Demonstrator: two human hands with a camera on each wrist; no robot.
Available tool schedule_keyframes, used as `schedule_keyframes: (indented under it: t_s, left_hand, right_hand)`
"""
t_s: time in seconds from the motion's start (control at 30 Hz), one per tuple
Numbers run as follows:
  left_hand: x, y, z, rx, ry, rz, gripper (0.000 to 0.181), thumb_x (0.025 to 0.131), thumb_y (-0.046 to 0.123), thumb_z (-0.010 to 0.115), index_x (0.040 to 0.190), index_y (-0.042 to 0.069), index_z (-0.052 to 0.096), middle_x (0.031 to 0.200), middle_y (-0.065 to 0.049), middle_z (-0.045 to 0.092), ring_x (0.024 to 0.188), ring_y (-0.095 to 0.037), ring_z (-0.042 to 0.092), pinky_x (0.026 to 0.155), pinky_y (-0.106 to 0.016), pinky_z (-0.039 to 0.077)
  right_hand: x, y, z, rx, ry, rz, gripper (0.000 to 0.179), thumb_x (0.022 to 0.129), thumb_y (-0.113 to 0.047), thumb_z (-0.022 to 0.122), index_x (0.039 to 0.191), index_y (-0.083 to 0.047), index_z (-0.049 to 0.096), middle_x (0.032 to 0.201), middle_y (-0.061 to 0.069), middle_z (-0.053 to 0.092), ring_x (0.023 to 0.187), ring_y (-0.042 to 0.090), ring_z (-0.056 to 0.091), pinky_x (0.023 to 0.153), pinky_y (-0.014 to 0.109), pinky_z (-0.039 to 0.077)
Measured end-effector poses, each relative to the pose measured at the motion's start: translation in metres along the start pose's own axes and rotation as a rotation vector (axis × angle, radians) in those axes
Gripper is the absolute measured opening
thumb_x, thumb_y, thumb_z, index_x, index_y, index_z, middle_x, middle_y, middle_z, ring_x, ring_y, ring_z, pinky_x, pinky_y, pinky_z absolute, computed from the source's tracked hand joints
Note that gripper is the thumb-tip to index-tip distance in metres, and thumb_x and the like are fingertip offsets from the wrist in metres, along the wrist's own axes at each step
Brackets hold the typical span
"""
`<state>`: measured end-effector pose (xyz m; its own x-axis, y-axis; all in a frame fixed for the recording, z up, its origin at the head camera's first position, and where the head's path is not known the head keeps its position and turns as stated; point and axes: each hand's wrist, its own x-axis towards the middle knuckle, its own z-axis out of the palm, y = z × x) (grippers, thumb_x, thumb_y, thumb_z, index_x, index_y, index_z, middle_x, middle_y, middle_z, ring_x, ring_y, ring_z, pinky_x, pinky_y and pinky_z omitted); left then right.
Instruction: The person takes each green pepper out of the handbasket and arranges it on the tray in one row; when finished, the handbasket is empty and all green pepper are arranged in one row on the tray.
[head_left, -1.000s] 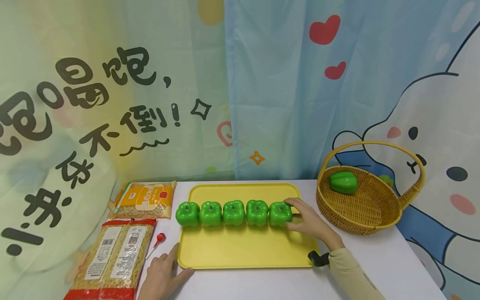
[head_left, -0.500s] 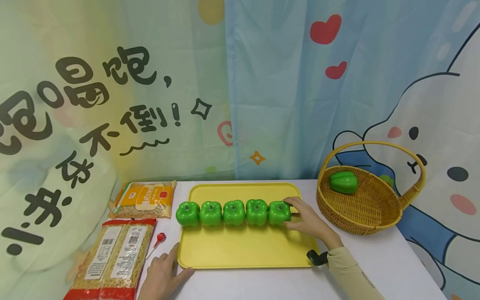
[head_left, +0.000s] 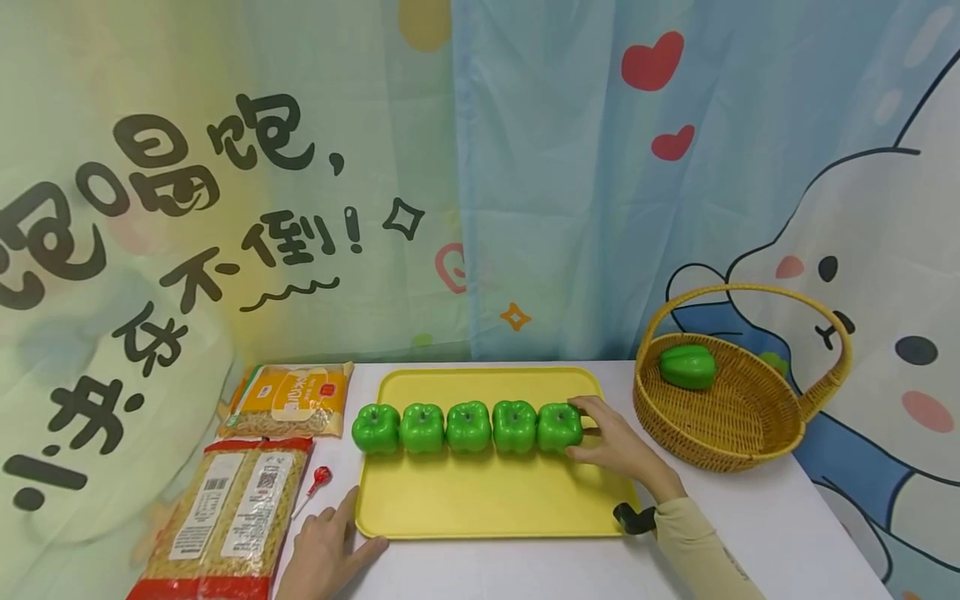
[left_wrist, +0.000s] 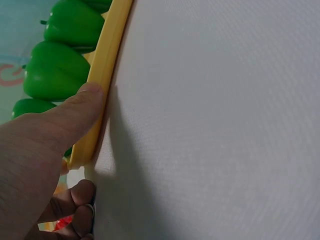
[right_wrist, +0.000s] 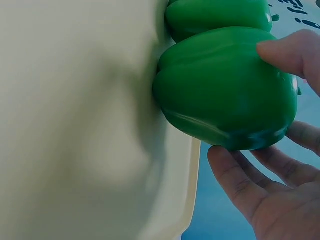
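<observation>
Several green bell peppers [head_left: 468,426] stand upright in a side-by-side row across the yellow tray [head_left: 487,500]. My right hand [head_left: 618,442] holds the rightmost bell pepper [head_left: 558,427]. In the right wrist view the thumb [right_wrist: 290,52] lies on one side of this pepper, with fingers [right_wrist: 240,185] spread along the other. At the tray's front left corner rests my left hand [head_left: 324,546]. Its thumb [left_wrist: 75,115] lies straight along the front rim in the left wrist view, while the other fingers are bent beside the corner, close to the tabletop.
A wicker basket [head_left: 720,446] with a tall handle stands right of the tray, one green pepper [head_left: 687,367] lying inside. On the left are an orange food packet [head_left: 288,400], a red-ended bag [head_left: 225,517] and a red lollipop [head_left: 321,476]. A printed curtain [head_left: 532,167] hangs behind.
The rightmost bell pepper and my right hand have shifted slightly left, toward the rest of the row. My left hand has stayed at the tray corner.
</observation>
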<state>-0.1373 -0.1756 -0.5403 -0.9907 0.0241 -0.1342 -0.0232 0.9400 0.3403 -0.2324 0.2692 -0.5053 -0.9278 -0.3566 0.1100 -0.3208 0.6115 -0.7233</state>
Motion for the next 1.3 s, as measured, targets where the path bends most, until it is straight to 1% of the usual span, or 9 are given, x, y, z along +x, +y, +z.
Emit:
schedule_keyframes:
  t_s: [0.17, 0.33, 0.43, 0.6, 0.73, 0.93, 1.0, 1.17, 1.3]
  left_hand:
    - [0.000, 0.000, -0.001, 0.003, 0.004, -0.001, 0.094, 0.076, 0.060, 0.078, 0.146, 0.005, 0.048, 0.081, 0.002, 0.053, 0.077, -0.018, 0.048, 0.072, -0.041, 0.045]
    - [0.000, 0.000, -0.001, 0.005, 0.009, 0.004, 0.094, 0.076, 0.060, 0.078, 0.146, 0.005, 0.048, 0.082, 0.001, 0.054, 0.078, -0.018, 0.049, 0.073, -0.043, 0.046]
    - [0.001, -0.001, -0.001, 0.005, 0.008, 0.000, 0.094, 0.076, 0.061, 0.078, 0.146, 0.006, 0.047, 0.082, 0.002, 0.054, 0.078, -0.018, 0.049, 0.073, -0.043, 0.046]
    - [0.001, -0.001, -0.001, 0.007, 0.010, -0.001, 0.094, 0.076, 0.060, 0.078, 0.146, 0.006, 0.048, 0.082, 0.001, 0.053, 0.077, -0.018, 0.049, 0.073, -0.042, 0.046]
    - [0.001, -0.001, 0.001, -0.001, 0.010, 0.015, 0.093, 0.076, 0.060, 0.079, 0.146, 0.005, 0.048, 0.081, 0.002, 0.053, 0.077, -0.018, 0.049, 0.072, -0.041, 0.045]
    - [0.001, -0.001, 0.000, 0.009, 0.026, 0.021, 0.092, 0.076, 0.059, 0.079, 0.145, 0.005, 0.049, 0.081, 0.002, 0.054, 0.077, -0.018, 0.051, 0.072, -0.042, 0.047]
    - [0.001, -0.001, 0.000, 0.008, 0.027, 0.026, 0.093, 0.076, 0.059, 0.079, 0.145, 0.005, 0.049, 0.081, 0.002, 0.054, 0.077, -0.018, 0.050, 0.072, -0.043, 0.047]
    - [0.001, -0.001, 0.001, 0.004, 0.021, 0.027, 0.093, 0.076, 0.058, 0.079, 0.146, 0.005, 0.048, 0.082, 0.002, 0.054, 0.076, -0.017, 0.048, 0.072, -0.041, 0.046]
    - [0.001, -0.001, 0.001, 0.003, 0.005, 0.016, 0.093, 0.076, 0.060, 0.079, 0.146, 0.005, 0.048, 0.082, 0.002, 0.054, 0.077, -0.017, 0.048, 0.071, -0.040, 0.045]
  right_hand:
    - [-0.001, 0.001, -0.001, -0.008, 0.011, 0.003, 0.078, 0.083, -0.018, 0.081, 0.146, 0.003, 0.041, 0.147, 0.026, 0.044, 0.132, 0.045, 0.050, 0.098, 0.050, 0.054]
    - [-0.006, 0.001, -0.004, -0.059, 0.030, 0.033, 0.078, 0.083, -0.025, 0.081, 0.147, -0.002, 0.041, 0.148, 0.023, 0.044, 0.131, 0.044, 0.052, 0.100, 0.053, 0.053]
    - [-0.009, 0.000, -0.008, -0.072, 0.036, 0.056, 0.077, 0.084, -0.025, 0.080, 0.147, -0.004, 0.041, 0.148, 0.021, 0.045, 0.128, 0.043, 0.055, 0.100, 0.053, 0.052]
    - [-0.016, -0.004, -0.021, -0.098, 0.058, 0.043, 0.071, 0.088, -0.024, 0.077, 0.145, -0.002, 0.043, 0.143, 0.023, 0.049, 0.123, 0.045, 0.057, 0.098, 0.055, 0.052]
    - [-0.026, -0.004, -0.037, -0.158, 0.099, 0.063, 0.069, 0.090, -0.029, 0.076, 0.145, -0.003, 0.044, 0.141, 0.023, 0.051, 0.122, 0.044, 0.058, 0.096, 0.055, 0.053]
    - [-0.035, 0.000, -0.067, -0.223, 0.159, 0.112, 0.065, 0.093, -0.030, 0.071, 0.145, -0.002, 0.044, 0.139, 0.022, 0.052, 0.124, 0.043, 0.055, 0.100, 0.059, 0.049]
    - [-0.037, 0.002, -0.079, -0.234, 0.175, 0.128, 0.066, 0.094, -0.032, 0.071, 0.145, -0.001, 0.043, 0.139, 0.023, 0.052, 0.125, 0.043, 0.053, 0.101, 0.060, 0.047]
    - [-0.041, 0.012, -0.107, -0.221, 0.212, 0.158, 0.068, 0.096, -0.033, 0.068, 0.147, 0.002, 0.040, 0.142, 0.027, 0.050, 0.128, 0.045, 0.049, 0.102, 0.063, 0.043]
    - [-0.040, 0.026, -0.126, -0.215, 0.239, 0.195, 0.069, 0.098, -0.036, 0.064, 0.148, 0.004, 0.038, 0.142, 0.029, 0.049, 0.124, 0.047, 0.051, 0.097, 0.060, 0.047]
